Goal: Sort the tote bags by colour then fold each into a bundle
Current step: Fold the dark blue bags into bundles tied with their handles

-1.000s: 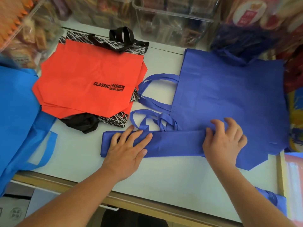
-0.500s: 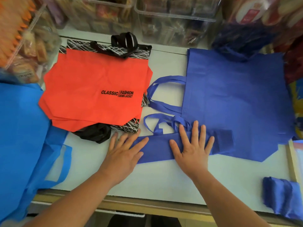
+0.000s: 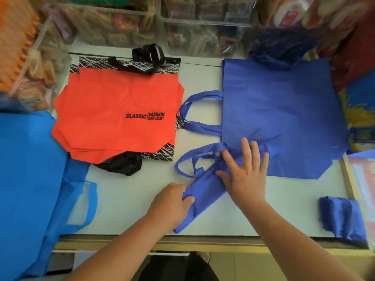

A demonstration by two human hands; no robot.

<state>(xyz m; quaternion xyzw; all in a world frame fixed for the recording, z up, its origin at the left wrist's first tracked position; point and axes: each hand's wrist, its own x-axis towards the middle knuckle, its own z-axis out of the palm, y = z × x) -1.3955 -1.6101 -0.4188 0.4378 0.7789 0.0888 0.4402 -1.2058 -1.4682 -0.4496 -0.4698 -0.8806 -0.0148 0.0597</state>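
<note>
A royal-blue tote folded into a narrow strip [image 3: 205, 189] lies slanted near the white table's [image 3: 132, 203] front edge, its handles looped to the upper left. My left hand [image 3: 172, 203] grips the strip's lower end, fingers curled round the fabric. My right hand [image 3: 246, 171] presses flat on the strip's upper end with fingers spread. A flat royal-blue tote [image 3: 280, 110] lies behind, at the right. Several orange totes [image 3: 115, 112] are stacked at the left on a black patterned bag [image 3: 129, 63]. A folded blue bundle [image 3: 343, 218] sits at the front right corner.
A lighter blue tote [image 3: 30, 179] hangs over the table's left edge. Clear bins of packaged snacks [image 3: 203, 27] line the back, with more packets at the left and right. The table's front edge [image 3: 203, 240] runs just below my wrists.
The folded strip has swung from lying level to slanting towards me. My left hand went from pressing flat to gripping its lower end. My right hand slid to the upper end.
</note>
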